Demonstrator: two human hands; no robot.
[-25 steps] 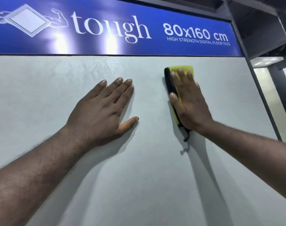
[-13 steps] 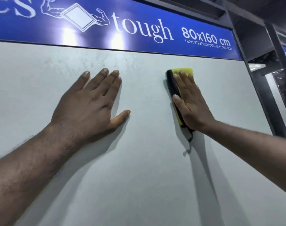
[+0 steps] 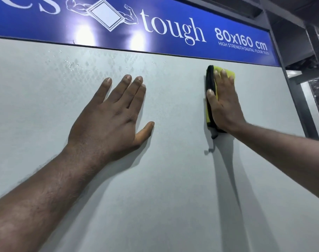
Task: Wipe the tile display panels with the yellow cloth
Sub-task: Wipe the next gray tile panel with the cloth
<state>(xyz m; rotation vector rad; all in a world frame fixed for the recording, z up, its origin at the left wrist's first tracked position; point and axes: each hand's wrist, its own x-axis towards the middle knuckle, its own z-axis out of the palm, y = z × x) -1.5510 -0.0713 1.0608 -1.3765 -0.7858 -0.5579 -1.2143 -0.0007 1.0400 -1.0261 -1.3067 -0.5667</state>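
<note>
Pale grey matt tile display panel [image 3: 173, 179] beneath a blue printed banner [image 3: 173, 24], the right hand [image 3: 224, 104] flat, pinning the black-edged yellow cloth [image 3: 210, 82] near its top edge, the left hand [image 3: 109, 120] spread empty alongside.

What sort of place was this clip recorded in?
Most likely a tile showroom. A blue sign reads "tough 80x160 cm, high strength digital floor tiles" above a large pale grey tile panel mounted upright, with a dark metal display frame at its right edge.
</note>
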